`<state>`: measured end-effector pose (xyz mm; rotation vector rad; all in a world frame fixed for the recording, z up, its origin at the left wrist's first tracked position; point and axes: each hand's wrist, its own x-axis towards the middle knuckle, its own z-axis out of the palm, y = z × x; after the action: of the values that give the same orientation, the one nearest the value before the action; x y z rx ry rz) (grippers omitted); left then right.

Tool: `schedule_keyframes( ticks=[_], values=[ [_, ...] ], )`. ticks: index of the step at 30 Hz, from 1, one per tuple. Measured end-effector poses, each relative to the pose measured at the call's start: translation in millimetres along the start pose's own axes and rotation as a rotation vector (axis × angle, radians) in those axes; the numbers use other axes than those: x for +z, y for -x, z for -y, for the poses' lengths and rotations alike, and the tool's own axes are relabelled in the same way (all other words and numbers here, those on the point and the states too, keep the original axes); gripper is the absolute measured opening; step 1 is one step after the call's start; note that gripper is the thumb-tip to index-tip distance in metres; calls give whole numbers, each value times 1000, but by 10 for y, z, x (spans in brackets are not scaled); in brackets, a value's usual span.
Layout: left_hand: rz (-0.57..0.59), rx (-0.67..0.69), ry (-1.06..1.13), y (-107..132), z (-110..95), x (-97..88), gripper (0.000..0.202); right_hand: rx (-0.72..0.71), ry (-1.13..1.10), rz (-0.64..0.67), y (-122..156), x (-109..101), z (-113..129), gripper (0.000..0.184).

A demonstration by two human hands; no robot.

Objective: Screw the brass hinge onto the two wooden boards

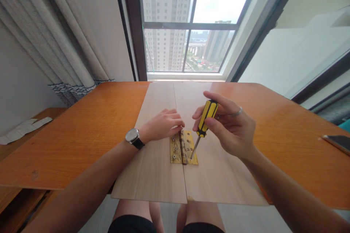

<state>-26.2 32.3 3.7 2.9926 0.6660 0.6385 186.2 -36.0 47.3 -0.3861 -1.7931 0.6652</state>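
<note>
A brass-coloured hinge (176,151) lies flat across the seam between two pale wooden boards (153,174). Screw heads show in its left leaf, and holes in the right one. My right hand (232,131) grips a yellow and black screwdriver (207,116), fingers around the handle. Its tip meets the lower part of the right leaf, the shaft leaning; whether a screw sits under it is too small to tell. My left hand (166,125) rests on the left board at the hinge's top end, thumb and fingertips drawn together. Anything between those fingertips is hidden.
The boards lie on an orange-brown wooden table (95,134), their near edges sticking out over my legs. A dark phone-like object (337,142) is at the right edge. A window (188,25) stands beyond the table, with a curtain (62,36) at left.
</note>
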Motion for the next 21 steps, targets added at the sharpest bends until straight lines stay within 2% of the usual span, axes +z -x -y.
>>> schedule_keyframes(
  ticks=[21],
  values=[
    [2,21,57,8,22,14,24,-69,-51,75,43,26,59,51]
  ],
)
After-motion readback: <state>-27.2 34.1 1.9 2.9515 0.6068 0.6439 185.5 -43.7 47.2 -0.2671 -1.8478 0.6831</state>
